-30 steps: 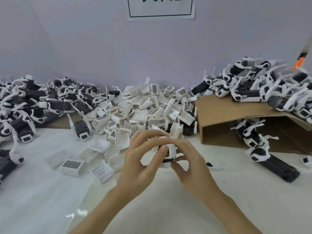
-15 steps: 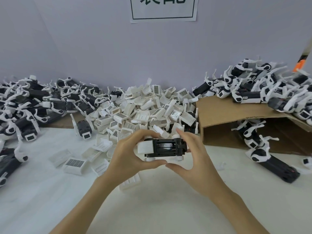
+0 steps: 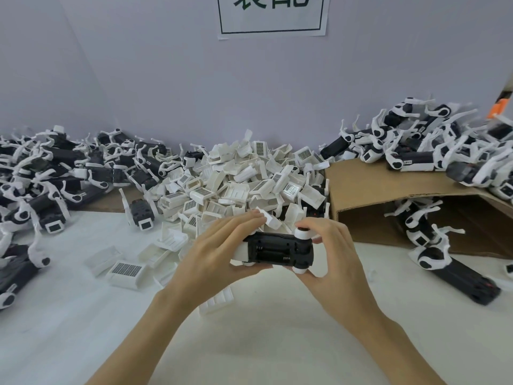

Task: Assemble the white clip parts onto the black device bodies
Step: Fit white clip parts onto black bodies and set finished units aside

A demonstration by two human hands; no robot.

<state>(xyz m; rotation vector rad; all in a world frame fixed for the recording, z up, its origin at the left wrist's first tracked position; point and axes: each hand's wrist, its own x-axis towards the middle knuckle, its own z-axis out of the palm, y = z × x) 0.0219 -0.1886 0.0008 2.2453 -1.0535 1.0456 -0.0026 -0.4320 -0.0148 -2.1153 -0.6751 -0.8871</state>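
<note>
A person holds a black device body (image 3: 277,250) level above a white table (image 3: 83,329), gripping it from both ends. The left hand (image 3: 213,254) wraps its fingers over the top and its thumb beneath the end that carries a white clip part (image 3: 241,250); the right hand (image 3: 330,254) pinches the opposite end, where two round white knobs stand out above and below. The body's open face shows a rectangular recess with small coil springs.

A brown cardboard box (image 3: 388,207) lies on its side to the right, its open mouth facing the camera. Several black-and-white assembled units (image 3: 422,229) spill out of it, and more are stacked on its flattened upper panel (image 3: 410,154).

Behind the hands rises a heap of white clip parts (image 3: 244,184), boxy moulded plastic shells, many with gridded labels. Loose shells (image 3: 126,270) lie scattered in front of it. A further pile of black bodies with curved white arms (image 3: 55,173) fills the left. A paper sign (image 3: 273,15) hangs on the pale wall.
</note>
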